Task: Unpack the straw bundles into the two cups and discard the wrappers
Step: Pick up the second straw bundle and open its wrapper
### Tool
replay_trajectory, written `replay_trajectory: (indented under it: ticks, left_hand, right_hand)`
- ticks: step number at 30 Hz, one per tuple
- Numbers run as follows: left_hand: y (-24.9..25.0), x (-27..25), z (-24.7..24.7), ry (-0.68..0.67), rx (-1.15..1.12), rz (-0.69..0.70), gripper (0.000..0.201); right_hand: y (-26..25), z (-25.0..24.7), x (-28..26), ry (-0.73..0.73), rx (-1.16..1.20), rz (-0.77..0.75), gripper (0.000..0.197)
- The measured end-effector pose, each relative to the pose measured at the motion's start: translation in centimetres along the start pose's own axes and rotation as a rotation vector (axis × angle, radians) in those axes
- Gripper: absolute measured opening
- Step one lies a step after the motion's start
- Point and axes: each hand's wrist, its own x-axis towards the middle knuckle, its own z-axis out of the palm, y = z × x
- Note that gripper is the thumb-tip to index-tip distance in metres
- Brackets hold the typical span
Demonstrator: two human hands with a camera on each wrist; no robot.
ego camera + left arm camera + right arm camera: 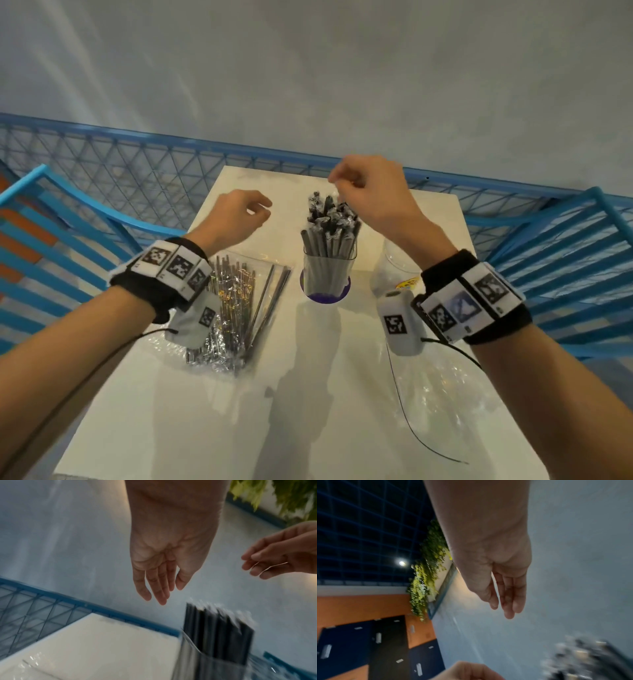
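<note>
Two hands are being held above a glossy white table point(308, 394). Crinkly clear film of the straw bundle point(236, 308) is lying under the left hand point(236, 216), whose fingers are being kept loosely spread. Thin dark wrapped straws point(329, 233) are standing in a clear cup point(327, 277); a thin rubber band point(269, 566) is being pinched by the right hand point(370, 192).

Blue chairs point(51, 222), white table point(171, 394), purple-based cup point(327, 274).

Straw-filled cup point(327, 274) stands mid-table point(212, 411) (straw bag point(239, 308) left); front lies bare.
</note>
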Motion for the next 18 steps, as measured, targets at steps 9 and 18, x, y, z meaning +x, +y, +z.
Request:
replay_trajectory:
  ticks: [9, 18]
  left_hand:
    - [-14.9, -0.3, -3.5, -0.329, 0.266, -0.209, 0.030]
    - [-25.5, -1.8, -0.4, -0.461, 0.001, -0.539, 0.067]
  right_hand:
    - [-3.5, 17.6, 0.1, -0.639, -0.112, 0.136, 0.028]
    - [3.0, 28.3, -3.3, -0.514, -0.044, 0.937, 0.098]
